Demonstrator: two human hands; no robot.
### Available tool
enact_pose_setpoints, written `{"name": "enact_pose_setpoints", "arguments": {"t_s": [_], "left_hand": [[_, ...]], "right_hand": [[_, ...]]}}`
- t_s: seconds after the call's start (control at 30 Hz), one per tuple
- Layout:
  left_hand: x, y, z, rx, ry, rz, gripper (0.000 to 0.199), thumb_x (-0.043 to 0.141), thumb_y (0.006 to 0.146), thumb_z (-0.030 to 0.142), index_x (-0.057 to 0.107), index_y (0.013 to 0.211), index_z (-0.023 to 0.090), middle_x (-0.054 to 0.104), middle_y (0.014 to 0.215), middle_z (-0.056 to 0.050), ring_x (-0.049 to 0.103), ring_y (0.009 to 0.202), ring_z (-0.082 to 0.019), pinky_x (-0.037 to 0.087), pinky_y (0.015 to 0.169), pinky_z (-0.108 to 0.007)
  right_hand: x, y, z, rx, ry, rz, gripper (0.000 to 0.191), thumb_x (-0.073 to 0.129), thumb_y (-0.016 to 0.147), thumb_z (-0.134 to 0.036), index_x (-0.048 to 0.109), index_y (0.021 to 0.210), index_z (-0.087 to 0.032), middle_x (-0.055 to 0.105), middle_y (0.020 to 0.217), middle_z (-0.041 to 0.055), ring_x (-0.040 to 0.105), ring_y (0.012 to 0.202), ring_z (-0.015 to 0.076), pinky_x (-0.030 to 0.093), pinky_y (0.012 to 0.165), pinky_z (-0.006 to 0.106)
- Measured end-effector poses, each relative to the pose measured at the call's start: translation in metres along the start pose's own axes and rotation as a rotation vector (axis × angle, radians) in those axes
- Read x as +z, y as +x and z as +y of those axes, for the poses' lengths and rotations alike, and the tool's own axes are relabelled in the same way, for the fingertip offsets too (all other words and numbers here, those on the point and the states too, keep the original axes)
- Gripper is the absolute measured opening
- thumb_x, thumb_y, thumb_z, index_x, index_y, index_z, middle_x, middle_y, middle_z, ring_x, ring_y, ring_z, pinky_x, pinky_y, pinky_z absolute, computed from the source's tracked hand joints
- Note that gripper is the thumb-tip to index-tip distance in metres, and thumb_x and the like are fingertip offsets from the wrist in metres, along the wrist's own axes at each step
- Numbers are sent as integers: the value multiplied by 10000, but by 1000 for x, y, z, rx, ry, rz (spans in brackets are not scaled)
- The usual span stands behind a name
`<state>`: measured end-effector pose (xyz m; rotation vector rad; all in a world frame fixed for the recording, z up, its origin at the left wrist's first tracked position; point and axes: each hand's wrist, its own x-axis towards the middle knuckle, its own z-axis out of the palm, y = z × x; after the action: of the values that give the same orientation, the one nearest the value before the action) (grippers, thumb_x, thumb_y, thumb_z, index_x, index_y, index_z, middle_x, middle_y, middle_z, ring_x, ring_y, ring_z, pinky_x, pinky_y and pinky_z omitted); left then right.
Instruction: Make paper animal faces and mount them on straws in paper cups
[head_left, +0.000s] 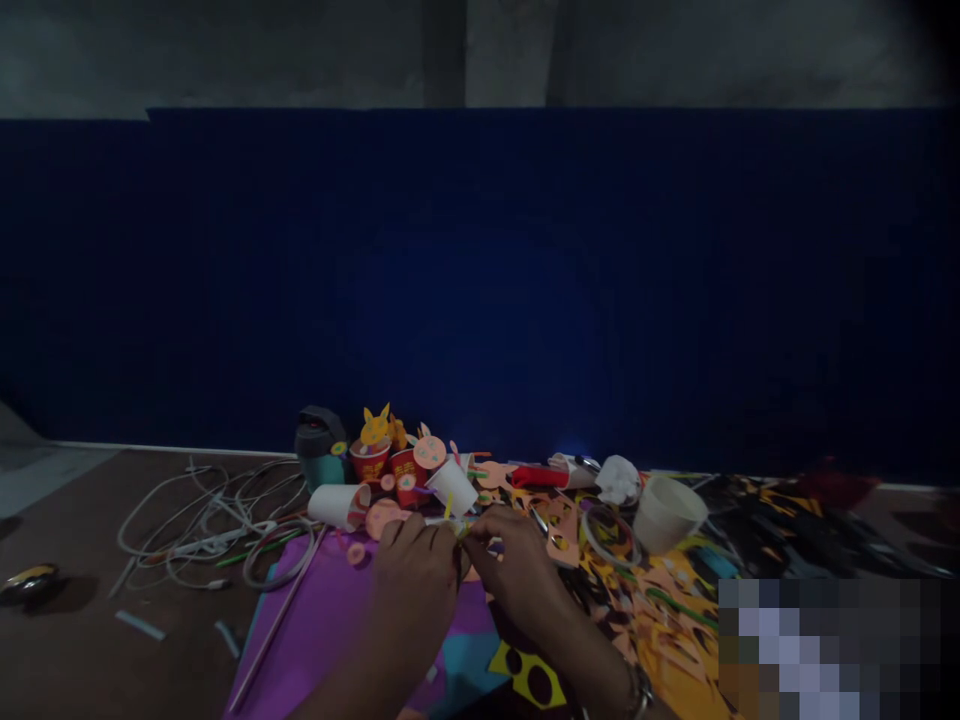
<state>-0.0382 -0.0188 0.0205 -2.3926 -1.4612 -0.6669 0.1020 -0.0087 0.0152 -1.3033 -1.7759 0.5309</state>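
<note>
My left hand (418, 562) and my right hand (514, 565) meet in front of the paper cups, fingertips close together. Both are closed in a pinch, and what sits between the fingers is small, yellowish and too dim to name. Just beyond them a white paper cup (453, 488) leans over, with a yellow strip (449, 505) in front of it. Another white paper cup (340, 506) lies on its side to the left, near a round pink paper cutout (385, 520). Below my hands are purple paper sheets (330, 625) and a blue sheet (471, 665).
Red cups (371, 462) with paper animal faces stand at the back beside a teal and dark container (321, 450). White cables (202, 520) tangle at left. Paper scraps (675, 640), a tape roll (611, 537) and a white tub (667, 515) crowd the right. A blue partition (480, 300) rises behind.
</note>
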Motion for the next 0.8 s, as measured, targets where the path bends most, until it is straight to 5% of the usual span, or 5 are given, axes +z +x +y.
{"name": "enact_pose_setpoints", "arguments": {"t_s": [0.8], "left_hand": [[-4,0,3,-22,-8,31,127,550,803,127,632,717,172,630,683,-46,523,724,-231,339,727,-386]], "right_hand": [[-2,2,-1,30,84,-19,175,570,707,-87,632,566,-170,624,677,13,576,677,140,409,658,226]]}}
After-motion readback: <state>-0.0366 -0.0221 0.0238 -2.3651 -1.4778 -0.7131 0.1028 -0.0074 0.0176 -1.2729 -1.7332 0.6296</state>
